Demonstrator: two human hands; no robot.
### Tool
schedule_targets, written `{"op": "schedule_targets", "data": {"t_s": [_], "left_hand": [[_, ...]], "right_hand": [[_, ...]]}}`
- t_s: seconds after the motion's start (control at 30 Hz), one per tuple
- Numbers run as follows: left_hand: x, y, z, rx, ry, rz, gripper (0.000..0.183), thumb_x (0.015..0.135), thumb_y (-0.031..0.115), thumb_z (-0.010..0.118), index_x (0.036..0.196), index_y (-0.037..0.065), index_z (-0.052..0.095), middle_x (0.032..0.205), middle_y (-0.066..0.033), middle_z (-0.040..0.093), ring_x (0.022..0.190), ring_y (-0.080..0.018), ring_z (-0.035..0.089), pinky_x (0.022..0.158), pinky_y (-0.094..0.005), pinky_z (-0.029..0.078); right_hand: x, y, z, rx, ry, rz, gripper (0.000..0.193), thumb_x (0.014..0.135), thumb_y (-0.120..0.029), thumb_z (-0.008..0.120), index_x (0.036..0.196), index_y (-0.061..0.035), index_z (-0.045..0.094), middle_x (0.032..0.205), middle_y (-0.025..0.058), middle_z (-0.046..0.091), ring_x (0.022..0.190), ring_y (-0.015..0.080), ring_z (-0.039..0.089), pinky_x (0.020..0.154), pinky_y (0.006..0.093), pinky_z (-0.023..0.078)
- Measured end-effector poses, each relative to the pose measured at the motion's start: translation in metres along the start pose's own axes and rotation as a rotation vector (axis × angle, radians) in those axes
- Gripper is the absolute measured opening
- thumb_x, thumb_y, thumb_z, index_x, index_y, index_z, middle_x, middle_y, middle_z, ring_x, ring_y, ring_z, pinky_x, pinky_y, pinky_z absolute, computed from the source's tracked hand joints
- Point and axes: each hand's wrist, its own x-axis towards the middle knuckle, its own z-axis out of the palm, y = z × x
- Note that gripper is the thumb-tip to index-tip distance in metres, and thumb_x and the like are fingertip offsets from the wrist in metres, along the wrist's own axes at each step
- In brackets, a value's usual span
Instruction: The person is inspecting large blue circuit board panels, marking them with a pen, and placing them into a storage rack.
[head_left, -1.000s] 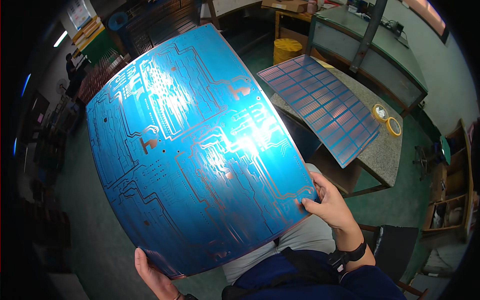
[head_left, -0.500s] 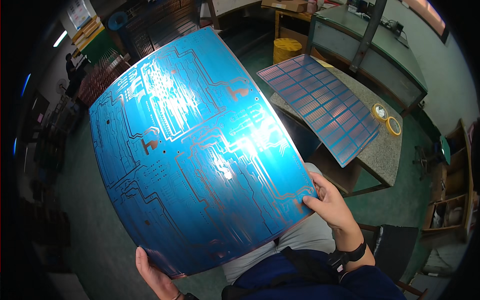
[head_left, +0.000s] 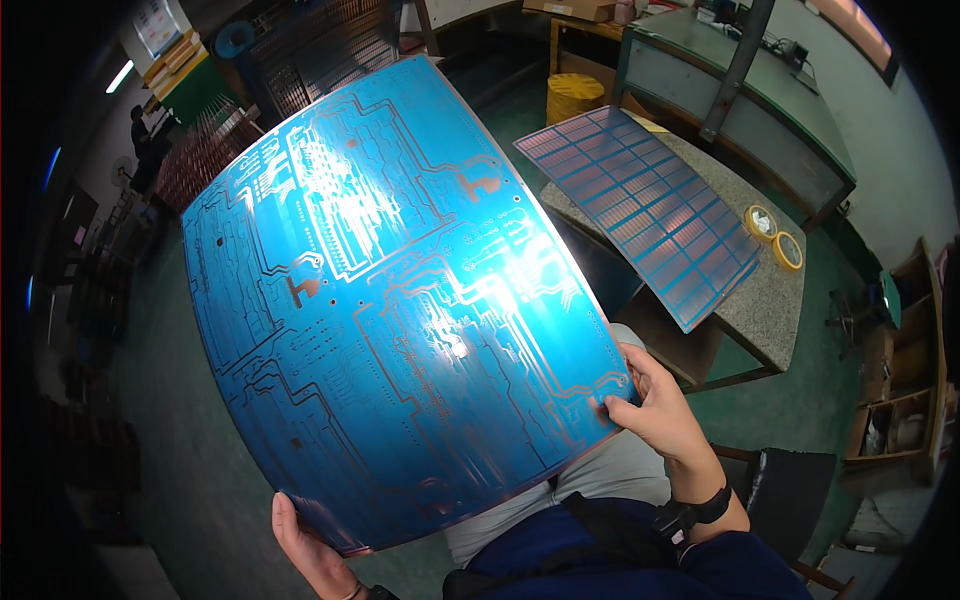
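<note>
- Gripping a blue circuit panel [head_left: 390, 310] near its lower corners with left hand [head_left: 310, 552] and right hand [head_left: 655, 410].
- Showing, to the right, a gridded panel [head_left: 640, 215] on a speckled table [head_left: 765, 325], near two tape rolls [head_left: 757, 238].

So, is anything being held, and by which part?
The blue panel: left hand at its near left corner, right hand at its near right corner.

You have no text or number you can read here. At the upper left of the frame, a white sheet [head_left: 157, 28] shows markings too small to make out. Across the centre, your blue panel [head_left: 400, 300] carries circuit-like lines and tiny marks; you cannot read lettering among them.
</note>
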Motion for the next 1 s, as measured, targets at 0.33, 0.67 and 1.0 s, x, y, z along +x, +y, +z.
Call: {"op": "schedule_targets", "data": {"t_s": [0.33, 0.67, 1.0], "left_hand": [[-0.003, 0.001, 0.007, 0.013, 0.033, -0.002, 0.032, 0.089, 0.021, 0.055, 0.110, -0.002, 0.051, 0.105, -0.0077, 0.057, 0.096, -0.0144, 0.053, 0.085, -0.0270, 0.042], [-0.005, 0.001, 0.009, 0.009, 0.049, -0.001, 0.028, 0.088, 0.023, 0.056, 0.105, 0.000, 0.054, 0.101, -0.0059, 0.058, 0.093, -0.0131, 0.054, 0.081, -0.0265, 0.042], [0.001, -0.002, -0.001, -0.008, -0.067, -0.020, 0.020, 0.090, 0.019, 0.053, 0.101, 0.002, 0.057, 0.097, -0.0044, 0.060, 0.089, -0.0126, 0.056, 0.080, -0.0259, 0.043]], "right_hand": [[-0.001, -0.001, -0.001, -0.033, 0.014, -0.014, 0.050, 0.074, 0.008, 0.051, 0.123, 0.0064, 0.040, 0.108, 0.0089, 0.050, 0.092, 0.0122, 0.050, 0.074, 0.0239, 0.047], [0.000, -0.004, 0.002, -0.055, 0.035, 0.053, 0.049, 0.074, 0.007, 0.052, 0.122, 0.0061, 0.041, 0.105, 0.0083, 0.051, 0.091, 0.0118, 0.051, 0.073, 0.0233, 0.046], [-0.001, -0.002, 0.002, -0.086, 0.026, -0.003, 0.047, 0.074, 0.008, 0.050, 0.120, 0.0073, 0.043, 0.104, 0.0077, 0.051, 0.093, 0.0117, 0.048, 0.075, 0.0243, 0.046]]}}
